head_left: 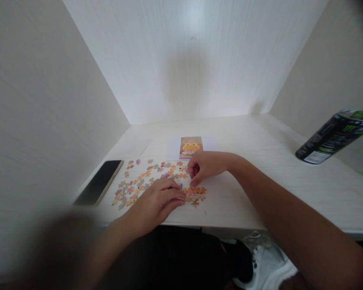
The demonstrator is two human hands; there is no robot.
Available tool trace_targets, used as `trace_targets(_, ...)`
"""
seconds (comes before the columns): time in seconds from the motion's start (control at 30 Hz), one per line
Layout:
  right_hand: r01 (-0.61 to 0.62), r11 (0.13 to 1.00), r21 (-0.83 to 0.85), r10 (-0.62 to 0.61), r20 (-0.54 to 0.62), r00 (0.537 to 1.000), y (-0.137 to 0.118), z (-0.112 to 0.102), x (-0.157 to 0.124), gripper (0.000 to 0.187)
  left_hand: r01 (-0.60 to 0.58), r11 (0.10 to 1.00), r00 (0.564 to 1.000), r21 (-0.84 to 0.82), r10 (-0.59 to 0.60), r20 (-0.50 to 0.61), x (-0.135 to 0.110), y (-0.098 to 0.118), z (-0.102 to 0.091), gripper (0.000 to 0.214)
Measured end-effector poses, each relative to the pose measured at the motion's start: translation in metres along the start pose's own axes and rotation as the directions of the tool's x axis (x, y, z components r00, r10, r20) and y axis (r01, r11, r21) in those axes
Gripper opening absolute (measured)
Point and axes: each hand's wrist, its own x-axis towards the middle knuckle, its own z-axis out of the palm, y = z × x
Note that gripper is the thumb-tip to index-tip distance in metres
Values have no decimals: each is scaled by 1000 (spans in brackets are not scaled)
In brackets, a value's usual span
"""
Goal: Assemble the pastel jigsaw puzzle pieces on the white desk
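A small joined patch of jigsaw puzzle (196, 194), orange and pink, lies near the table's front edge. At its left side is my left hand (161, 199), with fingers curled and thumb and fingertips closed against the patch's edge. Just above the patch, my right hand (201, 167) is closed in a pinch, thumb and fingertips pointing down; whatever is between them is hidden. Loose puzzle pieces (131, 187) in orange, grey, pink and purple spread to the left, partly behind my left hand. Behind my right hand lies a picture card (190, 147) with a yellow cartoon figure.
A dark-screened phone (99, 182) lies at the table's left side. A black drink can (332, 137) stands on the right. Pale panels (187, 68) enclose the white table (245, 201) at the back and both sides. My legs and a white shoe (268, 266) show below its edge.
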Motion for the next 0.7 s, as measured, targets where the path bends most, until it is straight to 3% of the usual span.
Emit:
trace_targets(0.1, -13, 999, -35, 16, 70, 997, -3, 2, -2, 24, -12, 1000, 1000, -10, 12, -2, -1, 0, 1, 19)
trace_targets(0.33, -21, 976, -218, 37, 68, 997, -9, 8, -1, 18, -21, 1000, 999, 5, 21, 28, -1, -1, 4, 18)
trace_targets(0.7, -53, 969, -240, 75, 83, 994, -11, 8, -2, 25, -92, 959, 995, 269, 77, 68, 0, 0, 8, 21)
